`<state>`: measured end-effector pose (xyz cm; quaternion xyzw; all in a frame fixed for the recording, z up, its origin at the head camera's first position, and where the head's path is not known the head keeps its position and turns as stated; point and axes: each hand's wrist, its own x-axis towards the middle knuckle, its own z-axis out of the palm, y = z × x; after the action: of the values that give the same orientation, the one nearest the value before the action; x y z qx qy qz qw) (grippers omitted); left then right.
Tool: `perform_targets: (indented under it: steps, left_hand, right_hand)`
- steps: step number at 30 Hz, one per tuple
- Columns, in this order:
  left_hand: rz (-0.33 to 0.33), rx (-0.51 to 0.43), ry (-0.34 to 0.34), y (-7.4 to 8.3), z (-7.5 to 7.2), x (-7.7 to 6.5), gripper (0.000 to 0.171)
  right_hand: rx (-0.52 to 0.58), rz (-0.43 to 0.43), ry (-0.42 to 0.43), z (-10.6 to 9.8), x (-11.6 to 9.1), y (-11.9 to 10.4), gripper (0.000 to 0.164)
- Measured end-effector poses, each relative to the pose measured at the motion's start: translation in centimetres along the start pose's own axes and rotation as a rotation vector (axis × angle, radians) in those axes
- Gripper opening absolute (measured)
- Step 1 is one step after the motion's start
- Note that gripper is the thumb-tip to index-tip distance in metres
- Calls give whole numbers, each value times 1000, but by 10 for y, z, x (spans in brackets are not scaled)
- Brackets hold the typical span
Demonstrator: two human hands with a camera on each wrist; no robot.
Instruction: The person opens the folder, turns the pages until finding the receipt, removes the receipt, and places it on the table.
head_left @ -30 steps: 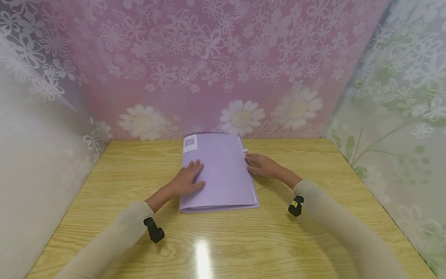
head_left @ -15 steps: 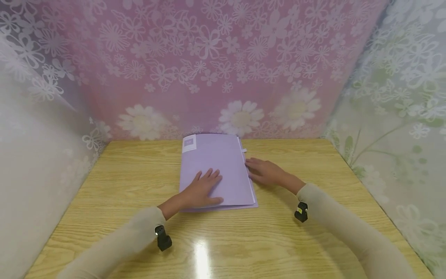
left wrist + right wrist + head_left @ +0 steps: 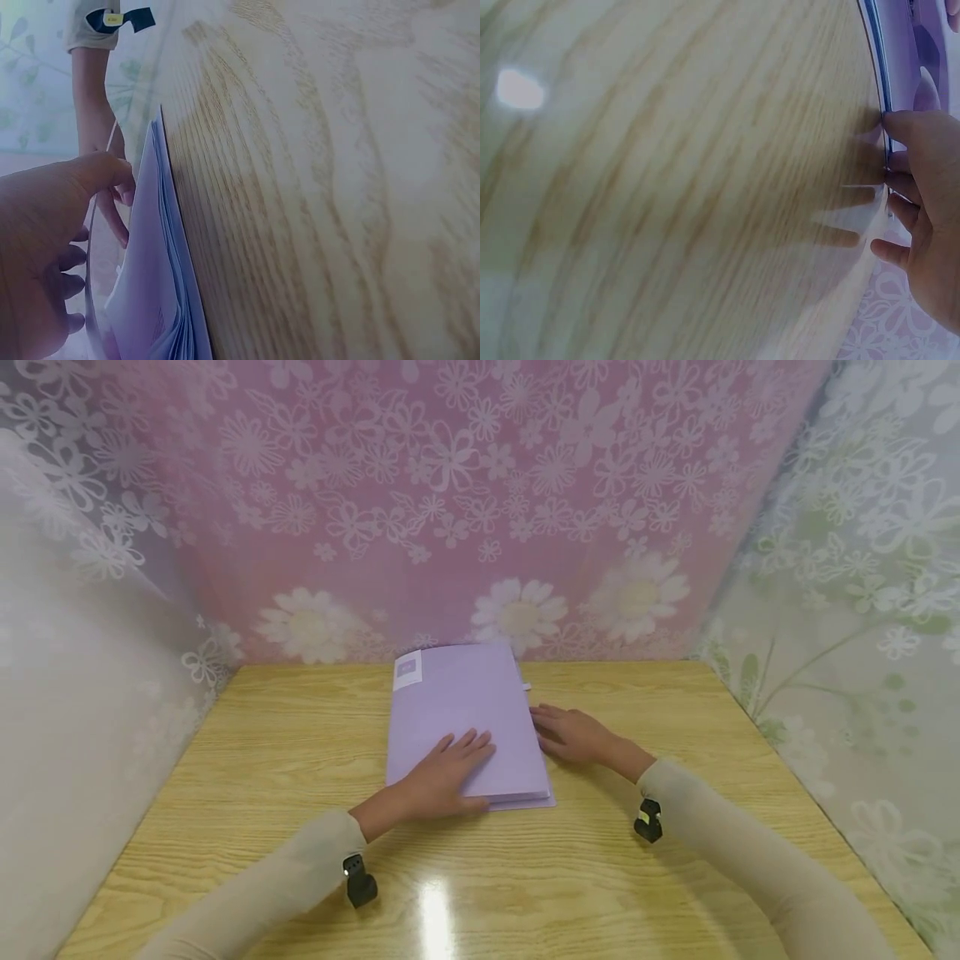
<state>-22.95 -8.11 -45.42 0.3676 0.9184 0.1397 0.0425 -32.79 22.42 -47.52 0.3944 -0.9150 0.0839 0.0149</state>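
A pale purple folder [image 3: 457,710] with a white label [image 3: 408,669] at its upper left lies on the table. My left hand [image 3: 438,781] rests on the cover's lower part, fingers extended and thumb at the bottom edge. The left wrist view shows the cover [image 3: 89,285] standing a little off the pages [image 3: 169,255], with the fingers on its outer side and the thumb across its edge. At the folder's right side, my right hand [image 3: 573,737] touches the edge with its fingertips. In the right wrist view, thumb and fingertips of the right hand [image 3: 930,202] line that edge.
The wood-grain table [image 3: 285,727] extends around the folder. A pink flowered backdrop [image 3: 450,510] rises directly behind its far edge, and pale flowered sheets [image 3: 847,635] flank both sides. A small white tab [image 3: 527,687] juts from the folder's right side.
The left hand has slid rightward and toward the near edge across the cover, its thumb now at the bottom edge. The cover sits slightly higher off the pages. The right hand has shifted slightly nearer.
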Motion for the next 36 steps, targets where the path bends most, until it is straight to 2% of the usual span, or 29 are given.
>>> perform_targets:
  steps: [9,15,18,25,30,36]
  left_hand:
    - [47,33,59,6,-2,0,77]
    - [117,85,157,13,-9,3,66]
    - [167,132,241,17,-16,4,61]
    - [277,210,486,25,-37,3,53]
    - [317,227,601,27,-57,-3,55]
    - [353,240,722,22,-79,-14,57]
  right_hand:
    - [19,0,-12,-3,-1,-3,52]
    - [3,-9,-18,-4,-3,-2,53]
    - [4,-15,-3,-4,-2,-1,52]
    - [18,-18,13,-3,-2,0,52]
    - [15,0,5,-1,-2,0,52]
    - [6,14,-13,-1,-2,-1,52]
